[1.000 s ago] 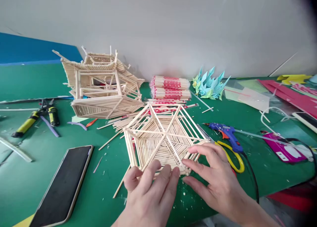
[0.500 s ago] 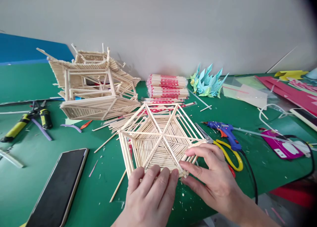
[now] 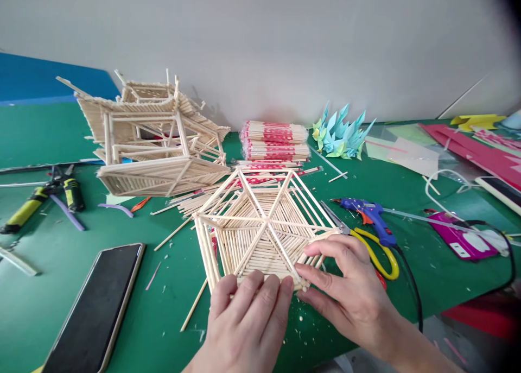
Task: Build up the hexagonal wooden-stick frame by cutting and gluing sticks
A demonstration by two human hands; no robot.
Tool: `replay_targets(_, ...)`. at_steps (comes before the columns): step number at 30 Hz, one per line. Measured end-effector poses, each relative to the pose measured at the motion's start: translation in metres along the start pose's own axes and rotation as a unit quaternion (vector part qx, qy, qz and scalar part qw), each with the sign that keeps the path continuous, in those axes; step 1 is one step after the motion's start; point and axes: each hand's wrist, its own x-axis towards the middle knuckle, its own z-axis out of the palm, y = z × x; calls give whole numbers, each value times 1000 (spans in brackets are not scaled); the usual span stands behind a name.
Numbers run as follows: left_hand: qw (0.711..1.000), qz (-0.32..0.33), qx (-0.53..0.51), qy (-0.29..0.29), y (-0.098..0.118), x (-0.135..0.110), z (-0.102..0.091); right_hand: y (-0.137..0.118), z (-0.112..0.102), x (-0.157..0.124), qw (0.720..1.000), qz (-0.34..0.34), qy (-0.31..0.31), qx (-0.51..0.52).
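A hexagonal frame of wooden sticks (image 3: 260,226) lies on the green table (image 3: 171,308) in front of me. My left hand (image 3: 246,321) rests against its near edge, fingers stretched and pressed on the sticks. At the frame's near right corner my right hand (image 3: 352,294) pinches the rim with thumb and fingers. A larger stick-built tower model (image 3: 150,139) lies tipped on its side at the back left.
A dark phone (image 3: 95,305) lies at the near left. Yellow-handled pliers (image 3: 36,202) are at the far left. Wrapped chopstick bundles (image 3: 274,140), paper cranes (image 3: 342,131), a blue glue gun (image 3: 370,213), yellow scissors (image 3: 376,253) and a pink box (image 3: 462,237) lie behind and to the right.
The view has shifted slightly, so everything sits a little further left in frame. Both hands stay on the frame's near edge; my right thumb has closed in on the corner.
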Motion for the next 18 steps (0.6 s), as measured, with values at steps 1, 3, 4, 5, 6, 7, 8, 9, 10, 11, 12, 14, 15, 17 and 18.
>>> replay_targets(1, 1000, 0, 0, -1, 0, -1, 0, 0, 0, 0, 1000, 1, -2, 0)
replay_targets(3, 1000, -1, -1, -4, 0, -2, 0, 0, 0, 0, 1000, 1, -6, 1)
replay_targets(4, 1000, -1, -2, -8, 0, -2, -1, 0, 0, 0, 1000, -1, -4, 2)
replay_targets(5, 1000, 0, -3, -8, 0, -3, -1, 0, 0, 0, 1000, -1, -1, 3)
replay_targets(6, 1000, 0, -3, -8, 0, -3, -1, 0, 0, 0, 1000, -2, 3, 4)
replay_targets(7, 1000, 1, -4, -6, 0, -3, -1, 0, 0, 1, 1000, -3, 5, 4)
replay_targets(8, 1000, 4, -5, -2, 0, -3, -1, 0, 0, 1, 1000, -3, 5, 3)
replay_targets(9, 1000, 6, -5, 1, 0, -3, 0, 0, 0, 1, 1000, -2, 3, 2)
replay_targets(10, 1000, 4, -4, 1, 0, -3, 0, 1, 0, 2, 1000, -2, 0, 0)
replay_targets(11, 1000, 3, -3, 1, 0, -3, 0, 1, 0, 2, 1000, -1, -2, -1)
replay_targets(12, 1000, 0, -1, 0, 0, -3, 0, 1, 0, 2, 1000, -1, -2, -2)
replay_targets(14, 1000, -4, 2, -1, 1, -3, 0, 0, 1, 2, 1000, -2, 6, -6)
replay_targets(15, 1000, -7, 3, -1, 2, -3, -1, 0, 1, 2, 1000, -1, 11, -9)
replay_targets(17, 1000, -17, 6, -6, 2, -4, -3, -1, 2, 1, 1000, 2, 17, -13)
replay_targets(18, 1000, -16, 10, -13, 2, -5, -5, -1, 2, 1, 1000, 3, 16, -13)
